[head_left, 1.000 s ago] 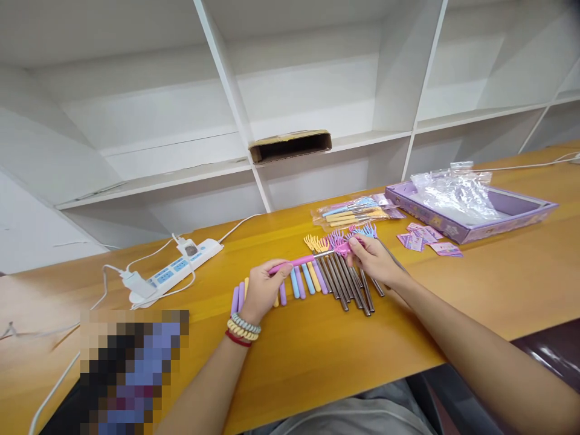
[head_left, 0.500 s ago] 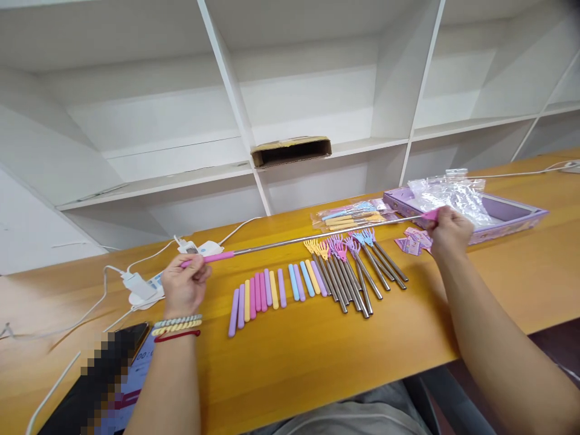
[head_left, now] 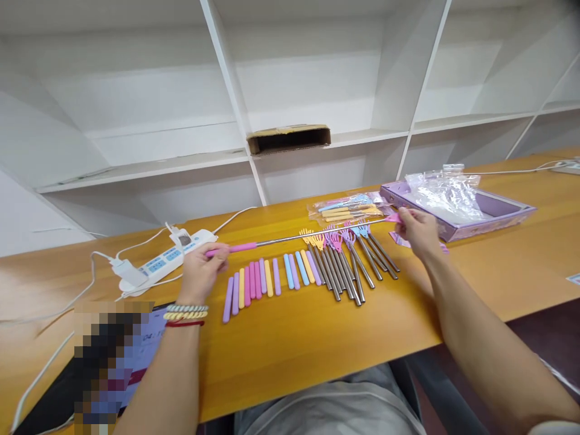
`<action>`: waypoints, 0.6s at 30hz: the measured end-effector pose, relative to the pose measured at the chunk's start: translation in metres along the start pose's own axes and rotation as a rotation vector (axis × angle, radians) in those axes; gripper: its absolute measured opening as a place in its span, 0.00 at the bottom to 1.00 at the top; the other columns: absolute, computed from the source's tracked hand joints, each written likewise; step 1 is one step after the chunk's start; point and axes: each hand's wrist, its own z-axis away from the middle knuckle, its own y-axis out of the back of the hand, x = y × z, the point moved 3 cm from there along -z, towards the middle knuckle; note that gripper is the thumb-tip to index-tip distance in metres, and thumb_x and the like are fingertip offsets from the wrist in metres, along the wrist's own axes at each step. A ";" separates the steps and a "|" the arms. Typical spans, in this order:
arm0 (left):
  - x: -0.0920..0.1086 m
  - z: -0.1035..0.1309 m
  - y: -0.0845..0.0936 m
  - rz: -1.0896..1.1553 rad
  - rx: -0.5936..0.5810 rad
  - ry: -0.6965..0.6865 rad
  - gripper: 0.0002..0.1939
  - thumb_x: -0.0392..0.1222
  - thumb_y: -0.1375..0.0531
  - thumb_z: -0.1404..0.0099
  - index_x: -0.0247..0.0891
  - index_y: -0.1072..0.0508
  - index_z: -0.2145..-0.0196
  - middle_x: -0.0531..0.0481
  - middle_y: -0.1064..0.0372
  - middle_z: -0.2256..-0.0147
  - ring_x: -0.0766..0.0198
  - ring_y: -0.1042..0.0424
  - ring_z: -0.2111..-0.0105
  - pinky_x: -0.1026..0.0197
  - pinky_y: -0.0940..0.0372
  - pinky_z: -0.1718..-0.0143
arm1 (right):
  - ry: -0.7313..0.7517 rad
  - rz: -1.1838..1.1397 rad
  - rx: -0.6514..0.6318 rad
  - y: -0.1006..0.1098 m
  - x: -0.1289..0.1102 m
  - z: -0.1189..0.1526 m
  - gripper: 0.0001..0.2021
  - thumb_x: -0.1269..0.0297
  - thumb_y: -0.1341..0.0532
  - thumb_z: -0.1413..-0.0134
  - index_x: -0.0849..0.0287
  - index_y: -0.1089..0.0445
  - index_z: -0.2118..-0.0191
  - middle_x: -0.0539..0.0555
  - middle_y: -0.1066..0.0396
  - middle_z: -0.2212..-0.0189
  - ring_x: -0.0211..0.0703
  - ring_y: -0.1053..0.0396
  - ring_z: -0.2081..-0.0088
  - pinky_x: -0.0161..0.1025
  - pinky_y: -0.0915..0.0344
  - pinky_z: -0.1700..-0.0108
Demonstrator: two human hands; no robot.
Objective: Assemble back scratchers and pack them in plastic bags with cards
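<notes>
A telescopic back scratcher (head_left: 299, 237) with a thin metal rod spans the space between my hands, above the table. My left hand (head_left: 206, 269) is closed on its pink handle. Closed round its pink head end is my right hand (head_left: 417, 231), which hides most of the head. Below the rod lies a row of purple, yellow, pink and blue handle sleeves (head_left: 269, 278). To their right, several metal back scratcher rods (head_left: 356, 272) with yellow, purple, pink and blue claw heads are spread in a fan.
A purple box (head_left: 492, 229) holding clear plastic bags (head_left: 446, 193) stands at the back right. Packed back scratchers (head_left: 344, 207) lie behind the rods. A power strip (head_left: 165, 264) with cables sits at the left, near a tablet-like screen (head_left: 149, 338). White shelves (head_left: 308, 78) hold a cardboard box (head_left: 290, 140).
My hands have come closer together, the right moving left and the left moving right. The extended rod between them looks shorter. The camera view has shifted slightly.
</notes>
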 end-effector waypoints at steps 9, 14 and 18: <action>0.017 0.055 -0.113 -0.430 -0.450 -0.103 0.15 0.49 0.46 0.39 0.37 0.25 0.71 0.55 0.38 0.84 0.68 0.40 0.83 0.65 0.46 0.81 | 0.123 0.052 -0.567 -0.091 -0.033 0.069 0.26 0.47 0.49 0.42 0.61 0.32 0.82 0.49 0.43 0.90 0.32 0.50 0.85 0.33 0.52 0.80; 0.011 0.058 -0.113 -0.552 -0.580 -0.192 0.15 0.47 0.51 0.34 0.38 0.29 0.67 0.53 0.32 0.77 0.66 0.36 0.78 0.63 0.44 0.74 | 0.027 -0.207 -0.574 -0.091 -0.033 0.068 0.18 0.51 0.41 0.47 0.60 0.35 0.77 0.49 0.34 0.83 0.31 0.47 0.85 0.33 0.52 0.82; 0.009 0.066 -0.117 -0.641 -0.632 -0.241 0.14 0.47 0.53 0.33 0.38 0.34 0.57 0.53 0.31 0.74 0.64 0.35 0.77 0.62 0.43 0.73 | -0.120 -0.439 -0.600 -0.091 -0.027 0.067 0.13 0.54 0.38 0.50 0.60 0.33 0.72 0.48 0.33 0.82 0.31 0.45 0.86 0.32 0.54 0.84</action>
